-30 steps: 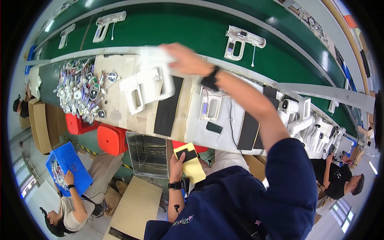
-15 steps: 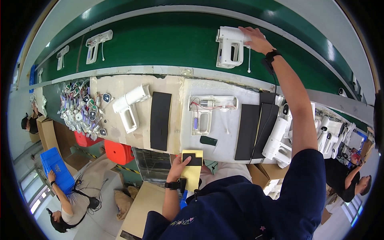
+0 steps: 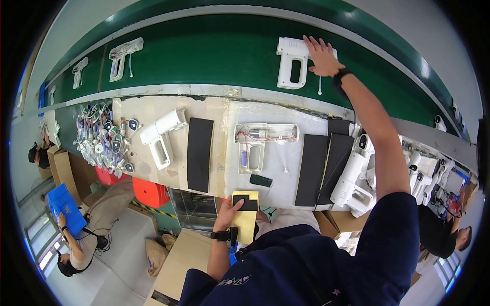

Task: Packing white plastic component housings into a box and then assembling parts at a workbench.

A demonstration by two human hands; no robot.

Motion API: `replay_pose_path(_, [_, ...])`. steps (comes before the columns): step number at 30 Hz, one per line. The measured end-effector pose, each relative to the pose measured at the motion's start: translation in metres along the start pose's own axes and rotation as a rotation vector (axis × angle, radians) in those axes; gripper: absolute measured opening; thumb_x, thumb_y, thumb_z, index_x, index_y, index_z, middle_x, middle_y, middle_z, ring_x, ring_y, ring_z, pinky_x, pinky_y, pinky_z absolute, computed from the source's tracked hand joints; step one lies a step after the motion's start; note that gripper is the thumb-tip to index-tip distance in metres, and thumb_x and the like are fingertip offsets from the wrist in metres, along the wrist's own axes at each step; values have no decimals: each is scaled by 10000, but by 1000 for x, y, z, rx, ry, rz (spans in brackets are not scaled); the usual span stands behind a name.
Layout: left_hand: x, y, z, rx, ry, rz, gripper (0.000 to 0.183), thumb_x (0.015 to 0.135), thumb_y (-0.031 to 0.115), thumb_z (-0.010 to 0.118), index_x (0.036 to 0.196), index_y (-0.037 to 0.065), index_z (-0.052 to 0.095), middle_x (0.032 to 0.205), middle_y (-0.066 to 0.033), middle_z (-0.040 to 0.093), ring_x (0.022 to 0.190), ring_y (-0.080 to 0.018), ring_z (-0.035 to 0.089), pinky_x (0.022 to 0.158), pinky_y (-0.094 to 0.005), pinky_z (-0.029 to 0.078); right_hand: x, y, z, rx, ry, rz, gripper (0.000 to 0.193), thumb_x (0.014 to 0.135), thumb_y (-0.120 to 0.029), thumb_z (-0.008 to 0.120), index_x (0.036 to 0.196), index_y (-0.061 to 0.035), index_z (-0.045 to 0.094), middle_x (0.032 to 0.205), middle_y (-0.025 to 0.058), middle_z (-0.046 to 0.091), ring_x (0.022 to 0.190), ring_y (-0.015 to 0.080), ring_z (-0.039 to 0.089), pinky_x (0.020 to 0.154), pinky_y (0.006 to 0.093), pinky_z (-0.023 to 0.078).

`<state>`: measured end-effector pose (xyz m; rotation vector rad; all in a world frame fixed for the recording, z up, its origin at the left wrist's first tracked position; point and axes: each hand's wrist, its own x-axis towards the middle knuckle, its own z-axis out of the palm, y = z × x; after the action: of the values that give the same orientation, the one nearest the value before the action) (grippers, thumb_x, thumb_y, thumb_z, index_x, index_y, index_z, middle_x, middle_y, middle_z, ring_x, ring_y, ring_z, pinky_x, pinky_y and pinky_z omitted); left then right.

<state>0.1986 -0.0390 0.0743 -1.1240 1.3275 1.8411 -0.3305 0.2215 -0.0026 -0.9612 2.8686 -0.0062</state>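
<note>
On the green belt at the far side, a white gun-shaped housing (image 3: 284,69) lies on its side with its looped handle toward me. My right hand (image 3: 323,58) is over its right end, fingers spread and palm down; whether the palm touches the shell is hard to tell. A thin white tube (image 3: 320,85) sticks out below that hand. Near my body, my left hand (image 3: 225,214) grips a yellow sheet (image 3: 244,227) with a black pad (image 3: 249,203) on it, thumb on the pad. An opened housing (image 3: 249,153) with red wires and a purple cell lies on the white mat before me.
Black foam strips (image 3: 200,155) lie on the bench, beside a white housing (image 3: 162,138). A heap of wired parts (image 3: 102,137) is at the left; several finished housings (image 3: 352,183) crowd the right. Other housings (image 3: 118,60) sit along the belt. Co-workers are at both sides.
My right hand has loosened from a curled grip to spread fingers. The housing under it now looks covered by a shell, its inner parts hidden. My left hand has stayed put.
</note>
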Motion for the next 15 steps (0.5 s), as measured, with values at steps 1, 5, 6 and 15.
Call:
replay_pose_path(1, [2,-6,0,-3,6,-5,398,931,168,626,1256,-38,523,1108,-101,642,971,-155,605,834,-288,502,4,-7,-1,-93,-42,15,996,732,-203,759,1527,-182,160,1492,149,346,1324,374,376,1053,564,327])
replay_pose_path(5, [17,-19,4,-76,9,15,352,926,157,644,1219,-11,544,1053,-71,665,898,-125,642,776,-273,536,58,28,-25,537,-475,-23,855,691,-235,717,1455,-87,363,1392,189,482,1306,330,429,1112,394,311])
replay_pose_path(6, [17,-19,6,-110,1,29,348,928,154,640,1220,-10,546,1051,-69,667,897,-125,642,772,-272,537,53,32,-18,633,-360,-11,795,692,-211,696,1421,-63,414,1347,182,522,1274,316,463,1097,354,328])
replay_pose_path(15, [5,-12,13,-48,77,32,318,929,150,638,1189,-12,553,1023,-72,672,866,-134,649,749,-275,541,39,32,-1,536,-144,372,600,941,-531,406,1156,-23,642,1084,165,675,1029,326,624,952,384,455])
